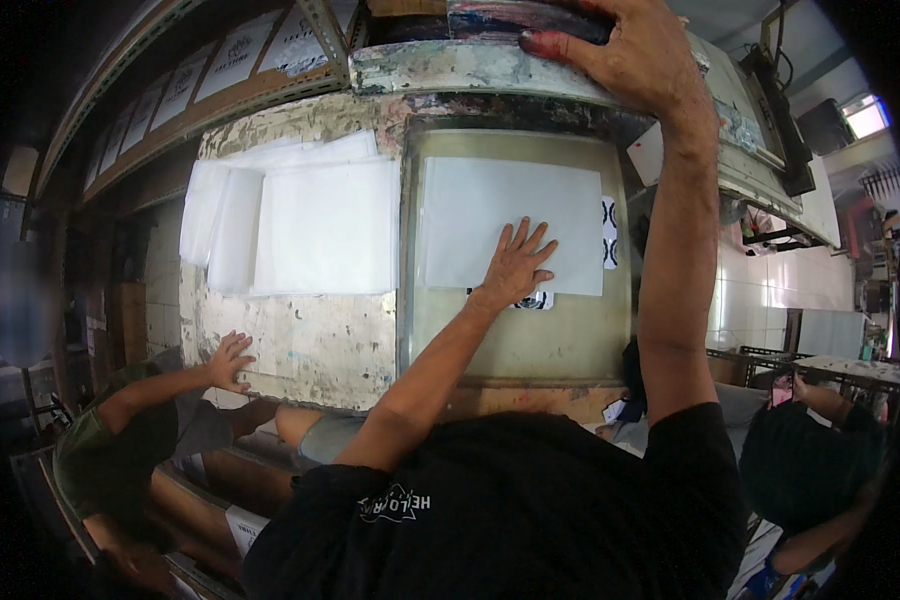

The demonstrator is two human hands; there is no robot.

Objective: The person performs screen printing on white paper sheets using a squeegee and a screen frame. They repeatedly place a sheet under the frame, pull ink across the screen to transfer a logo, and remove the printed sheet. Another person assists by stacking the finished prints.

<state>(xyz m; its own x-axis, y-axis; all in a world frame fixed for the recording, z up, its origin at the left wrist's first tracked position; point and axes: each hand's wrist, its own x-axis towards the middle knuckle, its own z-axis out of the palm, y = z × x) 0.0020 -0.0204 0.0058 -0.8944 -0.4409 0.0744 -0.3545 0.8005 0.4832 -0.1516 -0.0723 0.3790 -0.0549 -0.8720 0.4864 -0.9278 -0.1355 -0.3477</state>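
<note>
White sheet (470,205): lies flat on the pale bed (530,350), long axis running from 9 to 3 o'clock, with 12 straight away from the wearer.
Left hand (517,265): the nearer one from where I watch, palm down and touching the sheet's lower right part; fingers apart, tips toward 12 to 2 o'clock, thumb toward 3, pinching nothing.
Hand to sheet: from that palm, most of the sheet stretches toward 9 to 11 o'clock; I judge this off-centre contact the relation to watch.
Black-and-white print (610,232): peeks out past the sheet's 3 o'clock edge; more shows below its near edge, and I cannot tell whether it is one piece.
Right hand (625,60): beyond the sheet, at 1 o'clock from the left hand, at a dark ink-smeared panel (490,18); red-stained thumb visible, other fingers cut off, so I cannot tell whether they clamp.
Paper stack (325,230): between 9 and 10 o'clock from the left hand, apart from the sheet, its left side untidy.
Co-worker's hand (230,362): at 8 o'clock, on the worktop's (300,345) near edge.
</note>
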